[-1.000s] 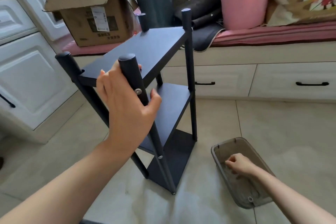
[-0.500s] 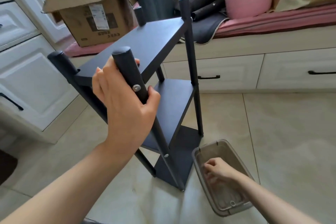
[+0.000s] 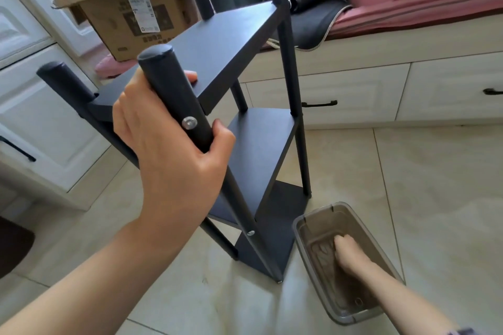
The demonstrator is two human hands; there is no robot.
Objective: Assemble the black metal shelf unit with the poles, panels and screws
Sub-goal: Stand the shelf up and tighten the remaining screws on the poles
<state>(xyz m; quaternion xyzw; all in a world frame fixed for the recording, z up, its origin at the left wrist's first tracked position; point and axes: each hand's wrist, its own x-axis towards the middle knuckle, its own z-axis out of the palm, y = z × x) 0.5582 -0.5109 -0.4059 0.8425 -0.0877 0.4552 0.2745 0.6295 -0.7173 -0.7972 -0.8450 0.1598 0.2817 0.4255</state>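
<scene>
Since the earlier pictures, the right hand (image 3: 351,254) has pushed deeper into the clear plastic tub (image 3: 313,247), and the view has drawn closer to the shelf.

Farthest left, white cabinet doors (image 3: 40,122) back the scene, with an open cardboard box (image 3: 130,16) behind. Next comes the left hand (image 3: 174,155), its fingers and thumb wrapped round the near pole (image 3: 174,100) just below a silver screw (image 3: 189,123); one fingertip shows on the top panel (image 3: 226,46). That grip steadies the black shelf unit (image 3: 261,144), which stands on the tiled floor (image 3: 408,185) with three panels already fixed between four poles. A second screw (image 3: 250,232) sits lower on the same pole.

To the right, the tub rests on the floor just beside the shelf's foot. The right hand's fingers are down in it and hidden; I cannot tell whether they pinch anything.

The frame looks nearly complete, so the step in hand is probably fetching another screw or tool. Next, that hand must lift its find clear and bring it to an unfilled hole while the left holds the unit steady.
</scene>
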